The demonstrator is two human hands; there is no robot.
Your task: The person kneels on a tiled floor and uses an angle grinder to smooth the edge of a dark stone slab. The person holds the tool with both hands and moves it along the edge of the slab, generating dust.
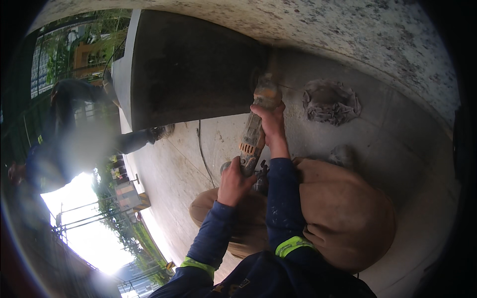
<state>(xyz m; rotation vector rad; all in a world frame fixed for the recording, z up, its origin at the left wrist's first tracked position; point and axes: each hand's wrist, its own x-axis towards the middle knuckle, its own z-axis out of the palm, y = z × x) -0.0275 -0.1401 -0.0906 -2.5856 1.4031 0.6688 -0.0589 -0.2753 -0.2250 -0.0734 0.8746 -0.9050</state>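
Observation:
Both of my hands are wrapped round a dusty, orange and grey angle grinder point(253, 133). My left hand point(233, 184) grips its rear end, close to my knees. Farther forward, my right hand point(272, 121) is closed on the body just behind the head. The grinder's head reaches the inner corner beside a dark grey panel point(194, 64); its disc is blurred and hard to make out. To the right of the head is a crumpled, ragged grey patch point(332, 102), perhaps cloth or a torn bag, on the grey surface.
A speckled stone-like surface point(348, 30) overhangs the work at the top. A dark cable point(201, 149) runs across the pale floor point(174, 164) left of the grinder. Another person point(64, 134) is at the left. Beyond the floor is a striped block point(131, 195).

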